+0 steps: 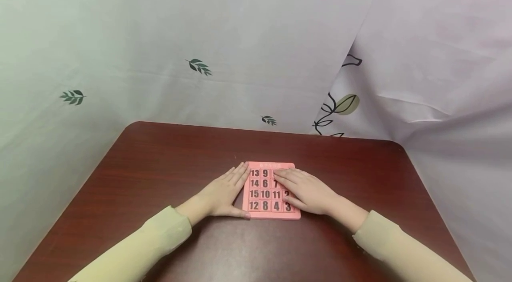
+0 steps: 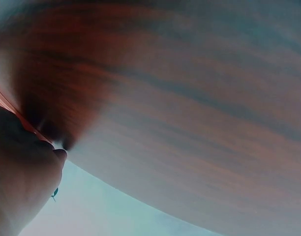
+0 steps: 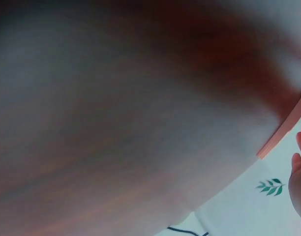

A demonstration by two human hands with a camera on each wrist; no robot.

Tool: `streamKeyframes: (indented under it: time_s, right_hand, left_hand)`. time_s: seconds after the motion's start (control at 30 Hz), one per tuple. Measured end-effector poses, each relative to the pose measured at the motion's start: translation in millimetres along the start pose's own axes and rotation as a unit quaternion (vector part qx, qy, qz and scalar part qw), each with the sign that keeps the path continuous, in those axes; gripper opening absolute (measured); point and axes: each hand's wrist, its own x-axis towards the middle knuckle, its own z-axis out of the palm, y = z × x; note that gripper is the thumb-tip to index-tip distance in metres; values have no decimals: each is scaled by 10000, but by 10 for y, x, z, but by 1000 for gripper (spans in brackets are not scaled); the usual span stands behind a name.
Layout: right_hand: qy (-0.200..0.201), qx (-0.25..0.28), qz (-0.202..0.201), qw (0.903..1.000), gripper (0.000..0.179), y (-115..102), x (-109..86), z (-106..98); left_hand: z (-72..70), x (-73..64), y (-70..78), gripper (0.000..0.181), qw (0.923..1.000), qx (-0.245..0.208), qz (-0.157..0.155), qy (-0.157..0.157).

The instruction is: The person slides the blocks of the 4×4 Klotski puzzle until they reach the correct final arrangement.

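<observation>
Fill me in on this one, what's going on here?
A person has both bare hands on a pink number puzzle lying flat on a dark reddish-brown table. The left hand is spread along its left edge, thumb near the bottom corner. The right hand reaches over the right side, hiding some of the numbers at the upper right. The bottom row reads 12, 8, 4, 3, so the numbers are not in counting order.

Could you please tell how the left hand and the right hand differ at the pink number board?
The left hand sits at the left edge of the board; the right hand reaches over its right side. The left hand leaves the left column readable; the right hand covers some numbers. Both hands' fingers look extended.
</observation>
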Motion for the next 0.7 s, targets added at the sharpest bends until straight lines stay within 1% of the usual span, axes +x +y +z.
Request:
streamKeyframes:
  time_s: [0.13,0.23,0.37,0.53,0.7]
  right_hand:
    - [-255,-2,92,9996,66,-21,58,9]
    - [-331,43,139,9993,66,-17,54,-3]
    - [-277,28,144,9995,66,35,-45,-6]
    - [-70,2,238,9997,66,120,-204,-4]
    - [73,19,261,9996,66,150,-228,-5]
  left_hand:
    - [5,5,12,130,10000,46,14,3]
    - [5,6,14,130,10000,76,-11,7]
    - [4,10,13,130,10000,81,-3,6]
    - [-2,18,12,131,10000,84,-4,-34]
    - [-15,18,13,131,9999,24,-53,-96]
